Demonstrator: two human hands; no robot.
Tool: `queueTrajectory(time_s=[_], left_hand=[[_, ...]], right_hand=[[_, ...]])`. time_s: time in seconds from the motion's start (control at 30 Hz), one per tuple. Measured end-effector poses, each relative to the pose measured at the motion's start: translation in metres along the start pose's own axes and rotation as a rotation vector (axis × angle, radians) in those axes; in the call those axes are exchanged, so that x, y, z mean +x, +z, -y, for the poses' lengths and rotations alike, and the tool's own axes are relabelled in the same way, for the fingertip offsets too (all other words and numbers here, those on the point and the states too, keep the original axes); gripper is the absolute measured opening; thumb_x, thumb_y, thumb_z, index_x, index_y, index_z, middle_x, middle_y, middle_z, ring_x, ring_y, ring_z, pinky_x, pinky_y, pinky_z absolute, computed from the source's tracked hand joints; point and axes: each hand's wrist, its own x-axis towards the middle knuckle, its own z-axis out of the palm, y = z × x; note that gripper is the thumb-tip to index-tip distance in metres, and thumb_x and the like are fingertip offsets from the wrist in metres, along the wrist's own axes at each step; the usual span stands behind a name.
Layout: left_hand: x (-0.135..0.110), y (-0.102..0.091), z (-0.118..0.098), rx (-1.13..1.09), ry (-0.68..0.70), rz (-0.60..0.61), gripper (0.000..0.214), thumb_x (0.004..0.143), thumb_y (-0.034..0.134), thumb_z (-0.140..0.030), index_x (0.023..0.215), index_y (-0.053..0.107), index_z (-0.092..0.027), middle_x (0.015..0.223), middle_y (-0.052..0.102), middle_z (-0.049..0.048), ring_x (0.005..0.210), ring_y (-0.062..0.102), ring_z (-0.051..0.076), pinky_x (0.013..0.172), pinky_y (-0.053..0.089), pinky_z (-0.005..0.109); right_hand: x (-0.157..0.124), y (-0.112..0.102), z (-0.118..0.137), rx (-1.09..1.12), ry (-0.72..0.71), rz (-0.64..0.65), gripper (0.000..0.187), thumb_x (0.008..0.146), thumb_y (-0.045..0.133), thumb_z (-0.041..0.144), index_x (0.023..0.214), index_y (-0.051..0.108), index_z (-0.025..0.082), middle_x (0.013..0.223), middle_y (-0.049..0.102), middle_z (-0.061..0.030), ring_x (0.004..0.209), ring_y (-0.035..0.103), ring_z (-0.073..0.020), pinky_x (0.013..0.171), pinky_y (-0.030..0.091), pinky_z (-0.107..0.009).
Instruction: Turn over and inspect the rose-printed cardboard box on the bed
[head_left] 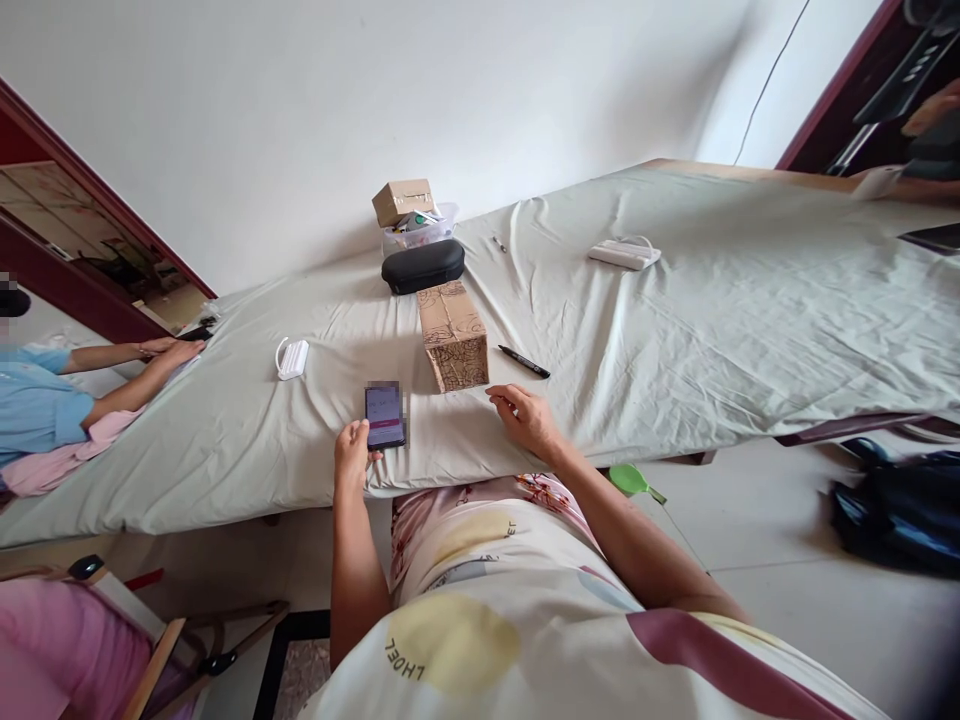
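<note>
My left hand is closed around the lower left edge of a smartphone, whose lit screen faces up at the table's near edge. My right hand rests on the cloth with its fingers loosely bent and a little apart, and no object shows in it. Just beyond its fingertips stands a brown cardboard box covered in dark scribbled curls. To the right of the box lies a black marker pen.
A pale green cloth covers the table. Behind the box are a black case, a plastic bin and a smaller cardboard box. White strapped devices lie on both sides. Another person's hands rest at left.
</note>
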Motion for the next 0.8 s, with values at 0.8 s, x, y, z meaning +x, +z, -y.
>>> queueTrajectory(time_s=[0.8], left_hand=[[-0.058, 0.044, -0.024, -0.218, 0.243, 0.322, 0.066, 0.09, 0.066, -0.059, 0.146, 0.048, -0.029, 0.131, 0.071, 0.014, 0.116, 0.072, 0.028, 0.087, 0.06, 0.037]], right_hand=[[-0.004, -0.015, 0.01, 0.314, 0.166, 0.034, 0.035, 0.102, 0.055, 0.052, 0.112, 0.073, 0.023, 0.088, 0.077, -0.0051, 0.075, 0.072, -0.0187, 0.076, 0.059, -0.034]])
